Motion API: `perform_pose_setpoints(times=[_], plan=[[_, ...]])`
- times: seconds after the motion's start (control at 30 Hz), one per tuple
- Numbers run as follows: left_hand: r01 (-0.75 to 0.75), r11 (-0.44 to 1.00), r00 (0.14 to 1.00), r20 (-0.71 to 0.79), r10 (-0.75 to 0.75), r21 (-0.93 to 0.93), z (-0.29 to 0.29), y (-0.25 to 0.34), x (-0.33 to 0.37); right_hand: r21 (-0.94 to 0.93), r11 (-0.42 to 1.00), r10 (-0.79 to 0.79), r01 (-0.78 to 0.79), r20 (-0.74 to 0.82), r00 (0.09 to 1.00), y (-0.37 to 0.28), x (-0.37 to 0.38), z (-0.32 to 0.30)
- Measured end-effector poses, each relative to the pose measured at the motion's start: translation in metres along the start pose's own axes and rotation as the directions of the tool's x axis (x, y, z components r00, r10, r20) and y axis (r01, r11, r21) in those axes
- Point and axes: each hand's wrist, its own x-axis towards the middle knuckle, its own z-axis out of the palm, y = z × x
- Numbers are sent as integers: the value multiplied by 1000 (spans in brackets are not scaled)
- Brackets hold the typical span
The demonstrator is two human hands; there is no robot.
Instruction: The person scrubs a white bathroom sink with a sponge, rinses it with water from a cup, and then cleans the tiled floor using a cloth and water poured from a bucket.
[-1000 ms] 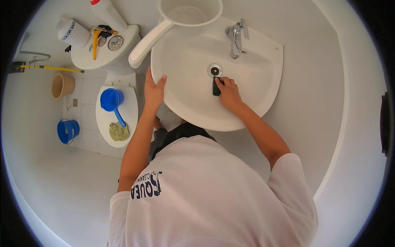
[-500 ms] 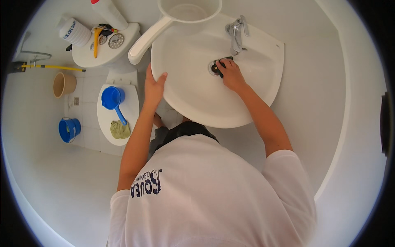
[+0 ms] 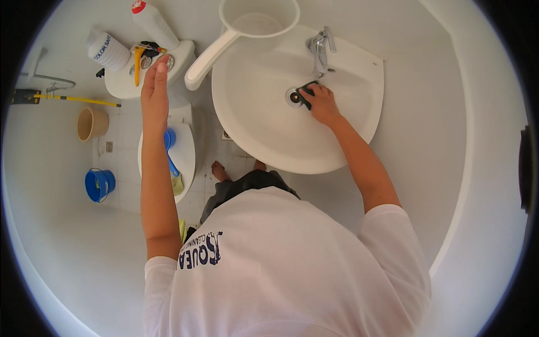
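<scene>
My right hand (image 3: 324, 105) is closed on a dark green scouring pad (image 3: 304, 96) inside the white washbasin (image 3: 252, 121). The pad rests at the right edge of the metal drain (image 3: 292, 98), below the chrome faucet (image 3: 319, 53). My left hand (image 3: 155, 98) is off the basin, with fingers stretched out and nothing seen in it. It reaches up over the toilet tank (image 3: 119, 87), its fingertips beside a yellow-handled tool (image 3: 137, 66) and a round flush button. A white plastic dipper (image 3: 211, 59) sits at the basin's back left, its handle pointing toward the tank.
A white jug (image 3: 109, 53) and a red-capped bottle (image 3: 154, 25) stand on the tank. On the toilet lid (image 3: 183, 149) lie a blue dipper (image 3: 172, 163) and a green cloth (image 3: 177, 185), partly behind my forearm. Farther left are a tan bucket (image 3: 91, 124) and a blue bucket (image 3: 99, 186).
My left hand has let go of the basin's left rim and moved up and left to the tank. My right hand and the pad have shifted slightly right, uncovering more of the drain.
</scene>
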Motion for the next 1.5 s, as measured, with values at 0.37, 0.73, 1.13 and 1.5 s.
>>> perform_pose_setpoints(times=[0.37, 0.73, 1.13, 1.5], plan=[[-51, 999, 998, -33, 50, -15, -26, -4, 20, 89, 990, 107, -110, 34, 994, 1, -8, -3], [-48, 681, 961, -151, 230, 731, -55, -173, 76, 184, 961, 212, -207, -10, 977, -133, 10, 7], [-147, 457, 988, 105, 118, 877, -42, -202, 150, 444, 893, 170, -68, -195, 966, -139, 9, -165], [47, 964, 997, 45, -61, 261, -69, -174, 126, -111, 979, 175, -172, 21, 984, -111, 204, -205]])
